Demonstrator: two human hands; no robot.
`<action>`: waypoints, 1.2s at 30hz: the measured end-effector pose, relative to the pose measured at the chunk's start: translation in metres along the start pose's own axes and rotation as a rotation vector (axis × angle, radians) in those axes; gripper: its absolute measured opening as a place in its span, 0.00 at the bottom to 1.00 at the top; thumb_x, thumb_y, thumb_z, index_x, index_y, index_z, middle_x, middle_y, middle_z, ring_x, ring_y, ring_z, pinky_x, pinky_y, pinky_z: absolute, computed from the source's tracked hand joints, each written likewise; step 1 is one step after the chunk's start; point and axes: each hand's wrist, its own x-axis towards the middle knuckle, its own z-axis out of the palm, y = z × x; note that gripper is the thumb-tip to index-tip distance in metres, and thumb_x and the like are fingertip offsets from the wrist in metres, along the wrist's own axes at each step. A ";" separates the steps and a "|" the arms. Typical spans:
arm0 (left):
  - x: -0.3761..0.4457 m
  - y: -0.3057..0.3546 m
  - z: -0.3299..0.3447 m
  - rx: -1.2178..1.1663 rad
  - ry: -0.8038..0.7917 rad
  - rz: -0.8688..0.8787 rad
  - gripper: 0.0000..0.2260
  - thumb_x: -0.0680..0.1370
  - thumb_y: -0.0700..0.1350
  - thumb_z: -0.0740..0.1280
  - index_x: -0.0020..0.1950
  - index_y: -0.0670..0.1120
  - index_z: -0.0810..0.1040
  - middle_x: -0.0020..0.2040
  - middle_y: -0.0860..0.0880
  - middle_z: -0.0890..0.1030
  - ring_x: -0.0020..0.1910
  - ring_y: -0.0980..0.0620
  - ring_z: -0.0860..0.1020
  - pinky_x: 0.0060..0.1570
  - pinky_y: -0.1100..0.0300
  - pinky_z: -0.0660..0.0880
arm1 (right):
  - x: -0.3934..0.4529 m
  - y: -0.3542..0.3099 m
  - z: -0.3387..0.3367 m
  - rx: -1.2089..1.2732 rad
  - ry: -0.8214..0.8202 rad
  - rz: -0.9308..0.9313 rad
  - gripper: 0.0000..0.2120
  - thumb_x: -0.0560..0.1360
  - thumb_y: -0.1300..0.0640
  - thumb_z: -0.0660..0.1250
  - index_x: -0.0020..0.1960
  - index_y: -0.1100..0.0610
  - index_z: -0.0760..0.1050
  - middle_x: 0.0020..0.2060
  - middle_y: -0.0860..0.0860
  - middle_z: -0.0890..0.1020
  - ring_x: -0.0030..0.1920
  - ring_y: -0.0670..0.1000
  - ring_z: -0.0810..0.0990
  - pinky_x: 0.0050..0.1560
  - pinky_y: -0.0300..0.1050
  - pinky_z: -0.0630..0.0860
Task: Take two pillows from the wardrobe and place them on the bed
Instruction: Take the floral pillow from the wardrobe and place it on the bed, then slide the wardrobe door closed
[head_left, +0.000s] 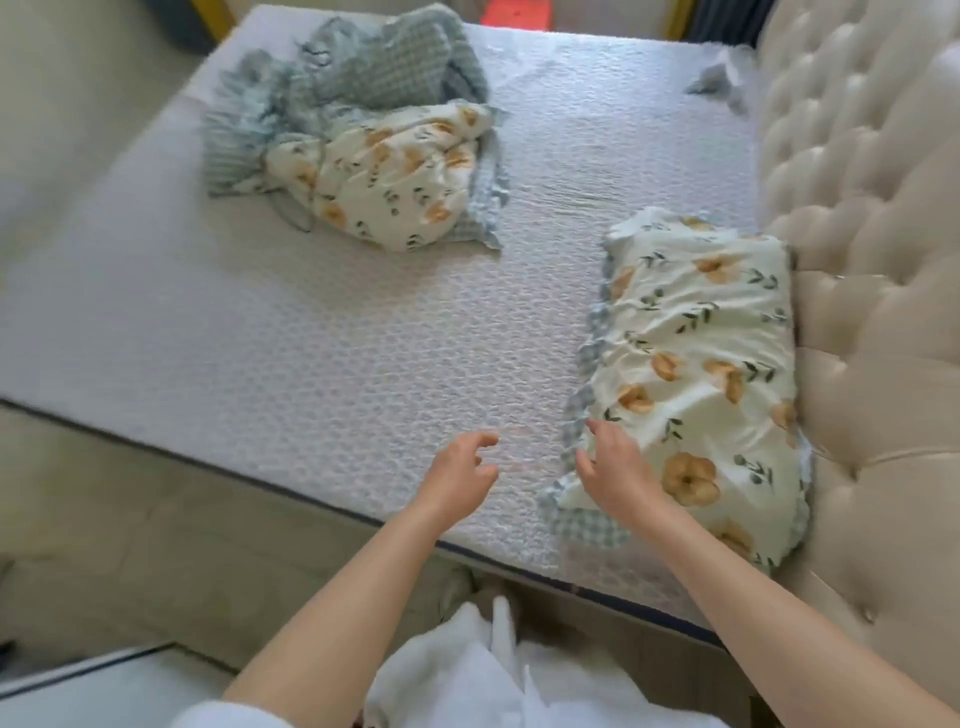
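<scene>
A white pillow with orange flowers and a blue checked frill (696, 374) lies flat on the bed (322, 364), against the headboard on the right. My right hand (613, 467) hovers at its near left edge, fingers loosely spread, holding nothing. My left hand (462, 473) is over the bare mattress just left of it, fingers relaxed and empty. A second floral pillow (384, 171) lies crumpled at the far left of the bed, partly on a blue checked cloth (363, 67).
A cream tufted headboard (862, 260) runs along the right side. Beige floor (130, 519) lies in front of the bed. A small grey-blue scrap of cloth (717, 78) sits at the far right corner. My white garment (467, 675) fills the bottom.
</scene>
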 end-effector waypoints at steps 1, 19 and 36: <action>-0.010 -0.011 -0.009 -0.027 0.049 -0.016 0.16 0.81 0.43 0.63 0.69 0.49 0.75 0.67 0.52 0.76 0.61 0.53 0.76 0.57 0.57 0.75 | 0.002 -0.012 0.003 0.007 -0.017 -0.031 0.24 0.81 0.56 0.59 0.75 0.60 0.60 0.70 0.57 0.70 0.69 0.57 0.68 0.67 0.51 0.67; -0.213 -0.192 -0.134 -0.579 0.963 -0.435 0.13 0.80 0.38 0.63 0.60 0.53 0.75 0.38 0.63 0.85 0.39 0.65 0.82 0.30 0.73 0.71 | -0.006 -0.278 0.140 -0.060 -0.386 -0.722 0.18 0.81 0.57 0.60 0.70 0.54 0.67 0.62 0.50 0.77 0.61 0.52 0.75 0.57 0.42 0.68; -0.351 -0.261 -0.187 -0.092 1.502 -0.857 0.19 0.79 0.39 0.65 0.69 0.51 0.74 0.50 0.57 0.83 0.44 0.55 0.78 0.44 0.59 0.76 | -0.135 -0.493 0.301 -0.073 -0.881 -1.254 0.16 0.81 0.55 0.59 0.68 0.51 0.69 0.59 0.43 0.76 0.44 0.38 0.74 0.43 0.34 0.71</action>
